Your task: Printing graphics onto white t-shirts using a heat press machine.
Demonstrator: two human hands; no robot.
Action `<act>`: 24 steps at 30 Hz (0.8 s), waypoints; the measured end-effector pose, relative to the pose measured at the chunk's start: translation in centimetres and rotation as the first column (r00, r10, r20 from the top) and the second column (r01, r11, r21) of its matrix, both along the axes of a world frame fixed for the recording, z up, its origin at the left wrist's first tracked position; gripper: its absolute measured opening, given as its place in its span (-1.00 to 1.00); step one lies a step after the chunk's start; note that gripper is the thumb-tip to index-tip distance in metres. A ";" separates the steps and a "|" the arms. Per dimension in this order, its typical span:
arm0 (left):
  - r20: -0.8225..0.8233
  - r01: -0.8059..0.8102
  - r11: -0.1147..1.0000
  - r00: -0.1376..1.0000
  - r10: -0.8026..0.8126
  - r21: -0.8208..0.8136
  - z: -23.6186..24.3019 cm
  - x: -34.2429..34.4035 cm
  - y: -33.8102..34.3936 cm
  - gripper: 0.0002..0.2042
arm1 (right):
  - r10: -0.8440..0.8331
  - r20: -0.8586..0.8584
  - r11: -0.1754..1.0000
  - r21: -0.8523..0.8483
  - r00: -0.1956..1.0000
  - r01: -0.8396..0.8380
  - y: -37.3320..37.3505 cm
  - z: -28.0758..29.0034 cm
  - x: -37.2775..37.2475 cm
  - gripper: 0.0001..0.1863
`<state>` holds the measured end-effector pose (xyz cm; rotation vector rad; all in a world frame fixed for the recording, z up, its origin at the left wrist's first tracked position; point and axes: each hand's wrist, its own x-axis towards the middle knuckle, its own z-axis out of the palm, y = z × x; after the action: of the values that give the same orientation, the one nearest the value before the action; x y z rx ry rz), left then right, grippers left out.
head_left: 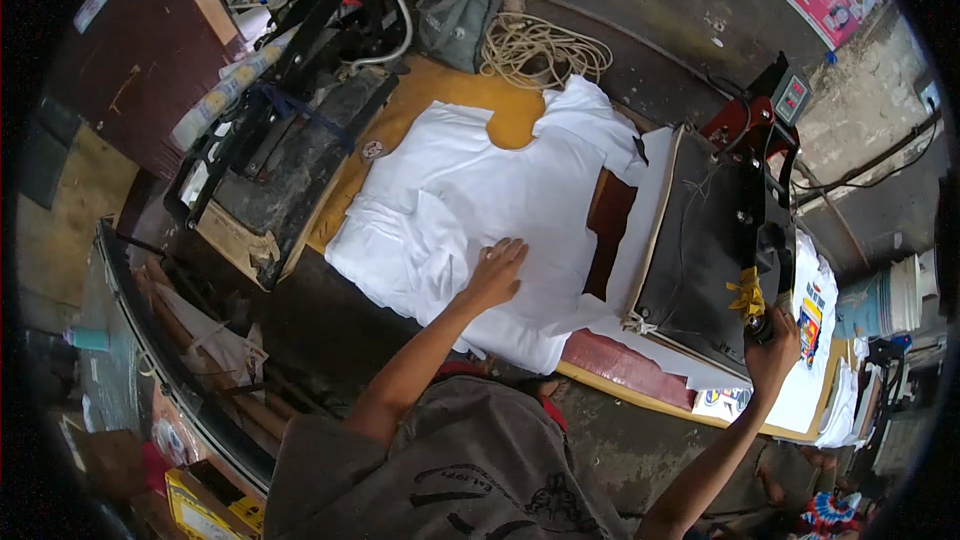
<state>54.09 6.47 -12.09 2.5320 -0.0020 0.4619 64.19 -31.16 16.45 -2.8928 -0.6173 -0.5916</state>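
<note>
A white T-shirt lies spread over the yellow-brown table, its fabric bunched on the left side. My left hand rests on the shirt's lower part, fingers stretched out and holding nothing. At the right, my right hand is wrapped round the handle of a heat press. Yellow cloth or tape is tied on the press's arm just above that hand. Its dark padded top plate sits lowered, and what lies directly under it is hidden. White fabric with a colourful print shows beyond the press's right side.
A second heat press stands at the table's left end. Coiled beige rope and a grey bag sit along the back wall. A control box and cables are at the back right. Pale buckets stand at the far right.
</note>
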 end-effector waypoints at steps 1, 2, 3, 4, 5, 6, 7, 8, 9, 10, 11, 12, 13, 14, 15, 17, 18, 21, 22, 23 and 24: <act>-0.147 -0.001 0.998 0.989 0.011 0.067 0.0 1.0 -1.0 -0.45 | -0.025 -0.033 1.000 0.010 0.999 0.025 0.3 0.1 -0.1 -0.68; -0.288 0.008 0.991 0.957 0.031 0.135 -0.1 1.6 -1.4 -0.51 | -0.014 -0.012 1.000 0.007 1.000 0.014 0.6 0.2 -0.2 -0.68; -0.287 0.023 0.991 0.958 0.016 0.133 -0.2 2.4 -1.5 -0.51 | -0.029 -0.010 1.000 0.004 1.000 0.029 0.3 0.1 0.0 -0.68; -0.470 0.162 0.968 0.881 -0.054 0.192 -0.3 3.3 -1.4 -0.59 | 0.009 0.043 1.000 -0.016 0.999 -0.008 0.0 -0.2 0.2 -0.66; -0.638 0.304 0.926 0.764 -0.096 0.224 -0.4 4.1 -1.4 -0.66 | 0.050 0.094 0.998 -0.038 0.994 -0.047 -0.2 -0.4 0.3 -0.64; -0.639 0.319 0.921 0.762 -0.109 0.223 -0.1 4.8 -1.3 -0.66 | 0.040 0.095 0.999 -0.015 0.995 -0.038 -0.3 -0.5 0.4 -0.66; -0.582 0.309 0.930 0.801 -0.142 0.198 0.3 5.4 -1.0 -0.72 | 0.025 0.095 1.000 -0.016 0.995 -0.024 -0.6 -0.6 0.4 -0.66; -0.522 0.299 0.939 0.836 -0.172 0.170 0.6 6.0 -0.6 -0.77 | 0.023 0.109 0.999 -0.030 0.994 -0.020 -0.9 -0.7 0.4 -0.67; -0.522 0.305 0.936 0.835 -0.176 0.173 0.4 6.7 0.2 -0.77 | 0.027 0.124 0.999 -0.041 0.992 -0.022 -0.9 -0.7 0.5 -0.68; -0.577 0.279 0.960 0.790 -0.209 0.035 0.0 7.3 1.3 -0.76 | -0.075 -0.011 0.997 -0.031 0.997 0.075 -0.4 -0.3 0.4 -0.68; -0.623 0.238 0.966 0.742 -0.248 -0.101 -0.5 7.4 2.2 -0.75 | -0.073 -0.012 0.997 -0.027 0.997 0.073 -0.3 -0.4 0.6 -0.68; -0.627 0.234 0.963 0.732 -0.266 -0.136 -0.5 7.3 2.5 -0.72 | -0.010 0.068 1.000 -0.026 0.998 0.012 -0.7 -0.7 0.6 -0.69; -0.628 0.242 0.961 0.729 -0.273 -0.136 -0.5 7.3 2.5 -0.72 | 0.056 0.146 0.998 -0.031 0.988 -0.052 -0.8 -0.9 0.7 -0.70; -0.582 0.279 0.943 0.743 -0.331 -0.180 -0.4 7.1 2.6 -0.71 | 0.050 0.144 0.999 -0.030 0.988 -0.046 -0.9 -0.8 0.7 -0.70; -0.539 0.306 0.926 0.753 -0.377 -0.221 -0.3 6.5 3.0 -0.70 | -0.025 0.016 1.000 0.002 1.000 0.025 -0.5 -0.6 0.7 -0.65; -0.545 0.309 0.927 0.750 -0.375 -0.213 0.0 5.3 3.0 -0.70 | -0.049 -0.008 0.998 -0.049 0.999 0.048 -0.1 -0.3 0.0 -0.41; -0.542 0.320 0.925 0.750 -0.380 -0.205 0.7 5.0 3.1 -0.70 | -0.066 0.086 0.994 -0.077 0.994 0.072 1.2 0.2 -1.3 -0.34; -0.446 0.310 0.937 0.824 -0.349 -0.161 1.6 3.4 2.3 -0.80 | 0.091 0.308 0.991 0.062 0.947 -0.115 6.7 -1.9 -5.6 -0.27; -0.448 0.306 0.939 0.826 -0.343 -0.155 2.0 3.0 1.9 -0.80 | 0.197 0.101 0.794 0.567 0.975 -0.219 8.5 -7.1 -7.0 -0.42; -0.389 0.315 0.938 0.853 -0.347 -0.146 2.3 2.6 1.6 -0.80 | 0.288 -0.129 0.953 0.133 0.949 -0.271 9.2 -10.8 -8.1 -0.56; -0.344 0.294 0.947 0.882 -0.321 -0.129 2.3 1.3 2.2 -0.79 | 0.647 0.101 0.732 0.195 0.756 -0.652 15.2 -9.3 -9.1 -0.55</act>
<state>55.44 8.69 -9.74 2.4459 -0.2426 -0.1317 55.05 -16.01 7.17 -2.2299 -1.3857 -0.5372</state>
